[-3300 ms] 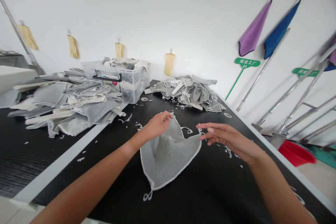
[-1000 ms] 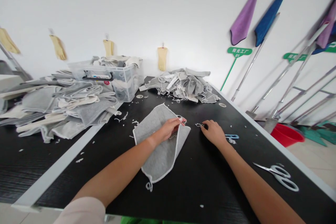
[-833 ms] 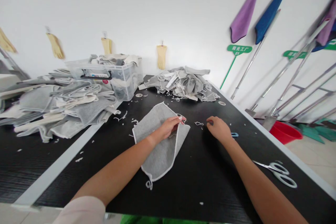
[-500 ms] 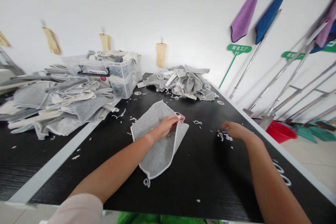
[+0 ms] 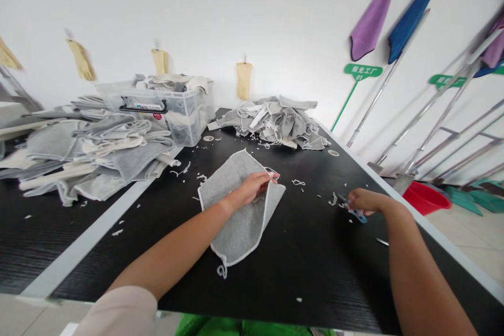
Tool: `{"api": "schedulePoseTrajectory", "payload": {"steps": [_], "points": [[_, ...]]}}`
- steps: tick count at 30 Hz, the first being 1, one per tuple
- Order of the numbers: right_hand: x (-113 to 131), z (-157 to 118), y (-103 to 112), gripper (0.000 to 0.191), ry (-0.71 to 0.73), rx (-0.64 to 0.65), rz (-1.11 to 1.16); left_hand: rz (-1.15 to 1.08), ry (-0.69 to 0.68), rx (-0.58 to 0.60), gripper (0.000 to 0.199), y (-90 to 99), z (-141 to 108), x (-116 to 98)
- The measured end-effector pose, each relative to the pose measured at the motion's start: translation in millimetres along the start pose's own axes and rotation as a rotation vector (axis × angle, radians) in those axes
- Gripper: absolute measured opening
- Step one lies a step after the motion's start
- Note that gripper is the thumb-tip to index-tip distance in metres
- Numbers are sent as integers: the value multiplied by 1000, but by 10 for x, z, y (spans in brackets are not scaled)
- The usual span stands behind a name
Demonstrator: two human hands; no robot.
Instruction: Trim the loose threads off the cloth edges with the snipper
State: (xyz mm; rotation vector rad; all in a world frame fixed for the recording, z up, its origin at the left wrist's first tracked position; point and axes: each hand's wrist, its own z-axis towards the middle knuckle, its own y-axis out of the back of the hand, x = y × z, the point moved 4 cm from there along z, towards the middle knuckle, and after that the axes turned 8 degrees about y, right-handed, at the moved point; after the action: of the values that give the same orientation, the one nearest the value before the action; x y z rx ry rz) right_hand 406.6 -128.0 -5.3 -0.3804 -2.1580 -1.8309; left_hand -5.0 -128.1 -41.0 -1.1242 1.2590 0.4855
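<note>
A grey cloth (image 5: 236,231) with a white stitched border lies partly folded on the black table, a loop of loose thread (image 5: 222,271) at its near corner. My left hand (image 5: 258,186) pinches the cloth's edge at the right, lifting it a little. Off to the right, my right hand (image 5: 366,200) has its fingers closed on a pair of scissors (image 5: 359,215) with blue handles, low over the tabletop. White thread scraps (image 5: 334,199) lie beside the blades. The fingertips of my right hand are partly hidden.
Behind the cloth is a heap of grey cloths (image 5: 275,121). A clear plastic box (image 5: 185,115) full of cloths and a larger pile (image 5: 98,152) stand at the left. A thin metal piece (image 5: 381,241) lies by my right forearm. A red bucket (image 5: 425,197) is on the floor.
My right hand has moved slightly right and nearer to me, and the blue scissor handles now show below it. My left hand keeps its pinch on the cloth.
</note>
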Motion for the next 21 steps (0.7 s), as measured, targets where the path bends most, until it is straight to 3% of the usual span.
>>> {"api": "schedulePoseTrajectory", "payload": {"steps": [3,7,11,14,17,21], "points": [[27,-45,-51,25,-132,160,189,52,-9,-22,46,-35,-27,-47],[269,-87,66,22,-106,14,407,290,-84,-40,41,-163,-76,-280],[534,-159,118,23,-49,-47,635,509,-227,7,36,-330,-135,-647],[596,-163,117,24,-62,-130,780,637,-313,15,34,-402,-192,-886],[567,-84,56,23,-115,-188,848,697,-355,14,33,-425,-237,-1024],[672,76,-82,24,-71,-204,948,692,-377,17,34,-446,-214,-1093]]}}
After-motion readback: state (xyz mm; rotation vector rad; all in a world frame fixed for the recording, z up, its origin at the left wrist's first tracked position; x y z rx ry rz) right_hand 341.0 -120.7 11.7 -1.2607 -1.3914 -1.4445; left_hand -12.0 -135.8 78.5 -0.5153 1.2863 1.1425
